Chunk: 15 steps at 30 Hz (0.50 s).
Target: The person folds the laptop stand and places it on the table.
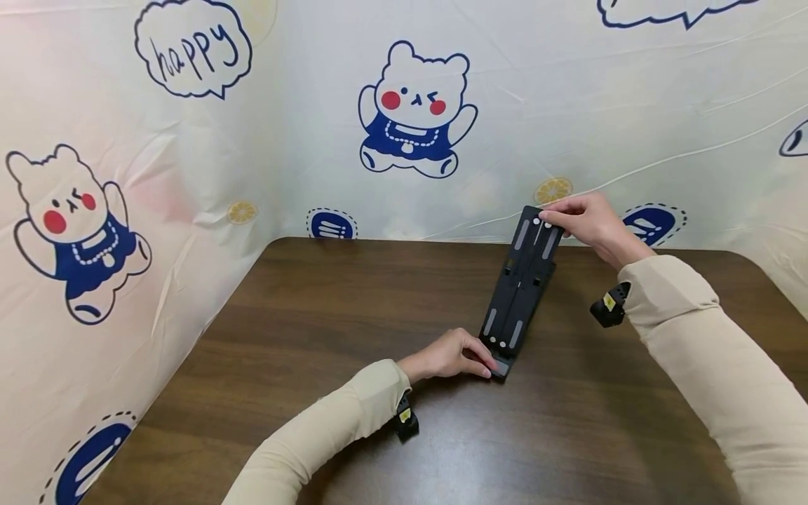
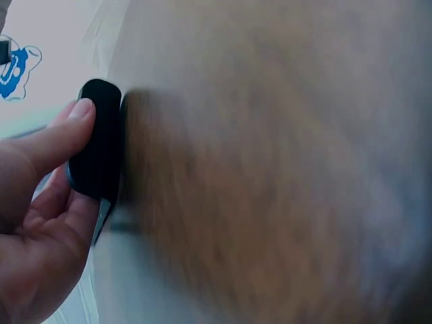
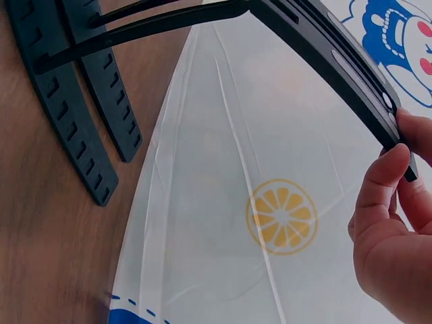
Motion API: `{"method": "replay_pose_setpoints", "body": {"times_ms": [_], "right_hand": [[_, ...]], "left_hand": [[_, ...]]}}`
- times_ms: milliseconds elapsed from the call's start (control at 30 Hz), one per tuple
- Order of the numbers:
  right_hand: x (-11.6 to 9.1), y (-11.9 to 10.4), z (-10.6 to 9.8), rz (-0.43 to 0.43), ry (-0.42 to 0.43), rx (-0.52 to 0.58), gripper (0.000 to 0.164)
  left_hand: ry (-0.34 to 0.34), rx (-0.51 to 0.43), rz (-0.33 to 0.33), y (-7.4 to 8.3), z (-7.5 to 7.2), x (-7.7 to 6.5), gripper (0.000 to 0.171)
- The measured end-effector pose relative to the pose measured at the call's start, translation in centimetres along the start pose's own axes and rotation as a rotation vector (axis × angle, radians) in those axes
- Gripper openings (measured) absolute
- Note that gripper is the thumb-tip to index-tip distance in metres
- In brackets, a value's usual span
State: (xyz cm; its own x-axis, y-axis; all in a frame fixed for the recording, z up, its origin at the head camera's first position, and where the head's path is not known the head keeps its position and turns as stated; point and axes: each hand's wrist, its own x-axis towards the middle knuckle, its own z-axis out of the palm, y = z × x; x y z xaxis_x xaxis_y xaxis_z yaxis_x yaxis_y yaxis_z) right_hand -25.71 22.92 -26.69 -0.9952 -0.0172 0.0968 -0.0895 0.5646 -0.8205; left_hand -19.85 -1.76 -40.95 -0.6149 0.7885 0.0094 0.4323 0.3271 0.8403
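Observation:
A black folding laptop stand (image 1: 519,280) slants up from the table, its two long bars lying side by side with grey pads and white dots. My right hand (image 1: 590,224) pinches its raised far end between thumb and fingers. At the low near end, my left hand (image 1: 449,355) grips the stand's lip, thumb on one face and fingers behind, as the left wrist view shows at the dark rounded end (image 2: 101,142). In the right wrist view, slotted base rails (image 3: 67,128) rest along the wood, and a thin strut (image 3: 169,28) joins them to the raised bars.
The brown wooden table (image 1: 353,301) lies under both hands. Behind it and at the left hangs a pale cloth (image 1: 303,140) printed with bears and lemon slices. A small black camera sits on each wrist, such as the right wrist camera (image 1: 609,306).

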Motion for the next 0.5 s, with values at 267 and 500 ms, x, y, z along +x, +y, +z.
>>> {"method": "replay_pose_setpoints", "body": {"times_ms": [267, 500], "right_hand": [[-1.5, 0.4, -1.0, 0.044, 0.006, -0.044, 0.052], [-2.4, 0.6, -1.5, 0.055, 0.027, -0.048, 0.051]], "left_hand": [[-0.089, 0.010, 0.033, -0.5, -1.4, 0.1, 0.012], [-0.194, -0.011, 0.080, -1.3, -2.5, 0.6, 0.013]]}}
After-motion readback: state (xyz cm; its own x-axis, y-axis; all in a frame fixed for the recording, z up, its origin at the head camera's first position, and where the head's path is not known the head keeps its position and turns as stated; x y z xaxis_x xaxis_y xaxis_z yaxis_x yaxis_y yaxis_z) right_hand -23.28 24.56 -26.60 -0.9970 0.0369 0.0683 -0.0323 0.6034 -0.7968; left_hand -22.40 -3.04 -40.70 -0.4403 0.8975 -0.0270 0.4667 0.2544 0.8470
